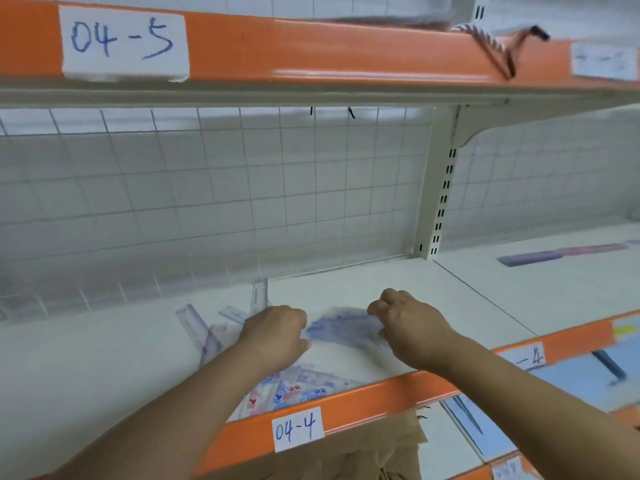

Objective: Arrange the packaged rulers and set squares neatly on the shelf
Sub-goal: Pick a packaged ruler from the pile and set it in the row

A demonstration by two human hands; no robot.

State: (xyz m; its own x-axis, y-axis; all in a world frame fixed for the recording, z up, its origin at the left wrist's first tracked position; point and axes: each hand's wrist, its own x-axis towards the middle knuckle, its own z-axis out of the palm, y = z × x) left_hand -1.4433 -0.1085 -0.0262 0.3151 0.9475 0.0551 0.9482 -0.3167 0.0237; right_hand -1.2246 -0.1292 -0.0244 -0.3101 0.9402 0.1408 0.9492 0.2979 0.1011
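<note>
Both my hands reach onto the white shelf [433, 292] labelled 04-4. Between them lies a blurred bluish packaged ruler set [343, 329]; my left hand [277, 332] holds its left end and my right hand [408, 323] pinches its right end with curled fingers. Left of my left hand, several clear purple-tinted packaged rulers [201, 327] lie scattered at angles, and one [259, 294] points towards the wire back. Under my left forearm, near the front edge, more packages with red and blue printed figures [294, 391] lie in a loose heap.
A wire grid [242, 188] backs the shelf. An orange rail [363, 407] edges the front, and the upper shelf rail [311, 53] reads 04-5. Purple packaged items [554, 254] lie on the neighbouring shelf at right. Brown paper [346, 452] and pens [609, 365] sit on lower shelves.
</note>
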